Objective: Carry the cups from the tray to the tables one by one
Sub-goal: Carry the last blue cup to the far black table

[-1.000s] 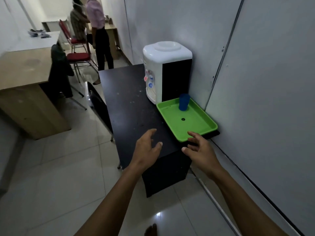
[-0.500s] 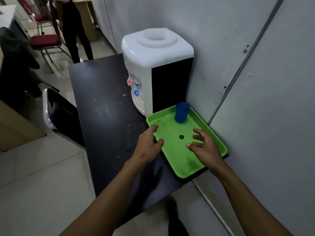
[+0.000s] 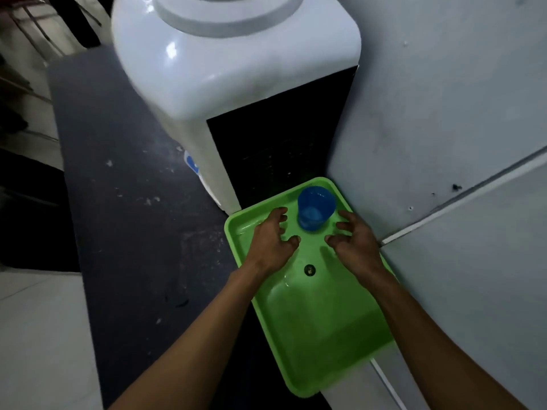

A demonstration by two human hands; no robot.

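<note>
Cup point(image 3: 315, 209), blue plastic and upright, stands at the far end of the green tray point(image 3: 322, 335), close to the tray's back rim and just in front of the dark side panel of the water dispenser point(image 3: 231, 63). Both hands sit over the tray on either side of it: the left hand point(image 3: 270, 242) to the cup's left, the right hand point(image 3: 355, 242) to its right. The fingers of each are spread and loosely bent, holding nothing (whether any fingertip actually brushes the cup's wall cannot be told from this angle). A small dark round spot point(image 3: 309, 269) lies on the tray floor between the two wrists. The tray rests along the right edge of a dark, speckled desk point(image 3: 124, 202), its near corner jutting past the desk's end, with a grey wall point(image 3: 444, 99) right beside it. The dispenser, white on top, stands on the same desk behind the tray. Pale floor tiles point(image 3: 38, 335) show to the left.
</note>
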